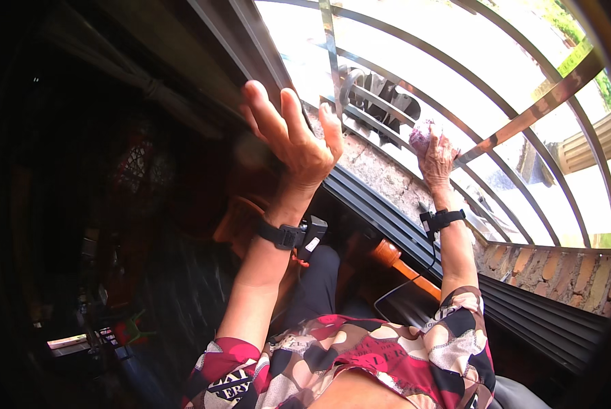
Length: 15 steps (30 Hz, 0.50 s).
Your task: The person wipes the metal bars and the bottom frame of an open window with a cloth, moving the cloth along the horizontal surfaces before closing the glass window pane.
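My right hand (437, 158) is shut on a crumpled, pink-and-white cloth (422, 135) and holds it against the metal bars of a window grille (494, 138). Raised near the dark window frame (272, 46), my left hand (303, 140) has its fingers apart and holds nothing; whether its fingertips touch the frame I cannot tell. Both wrists wear black straps with small black devices. Beyond the bars, close to the cloth, are a grey curved handle (351, 84) and a dark object (387, 99) that I cannot make out.
Below the grille run the window's sliding tracks (377, 204) and a rough masonry sill (382, 166). Bricks (550, 268) line the lower right. Turned wooden furniture (387, 253) stands below the tracks, near my legs. The room at the left is very dark.
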### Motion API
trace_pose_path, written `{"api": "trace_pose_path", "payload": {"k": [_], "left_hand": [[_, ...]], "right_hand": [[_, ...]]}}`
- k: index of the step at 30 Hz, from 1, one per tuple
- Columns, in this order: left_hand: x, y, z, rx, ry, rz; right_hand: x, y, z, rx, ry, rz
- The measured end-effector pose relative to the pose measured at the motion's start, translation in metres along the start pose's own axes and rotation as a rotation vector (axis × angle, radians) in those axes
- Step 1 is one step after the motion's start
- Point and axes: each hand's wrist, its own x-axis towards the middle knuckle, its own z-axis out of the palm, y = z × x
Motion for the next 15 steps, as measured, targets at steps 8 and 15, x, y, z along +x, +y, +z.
{"api": "trace_pose_path", "payload": {"k": [8,15], "left_hand": [[-0.041,-0.021,0.010,0.103,-0.097,-0.017],[-0.076,-0.038,0.020,0.278,-0.187,0.035]], "right_hand": [[0.042,-0.051,0.037,-0.002,-0.145,-0.158],[0.095,-0.114,0.066,0.035,-0.188,-0.383]]}}
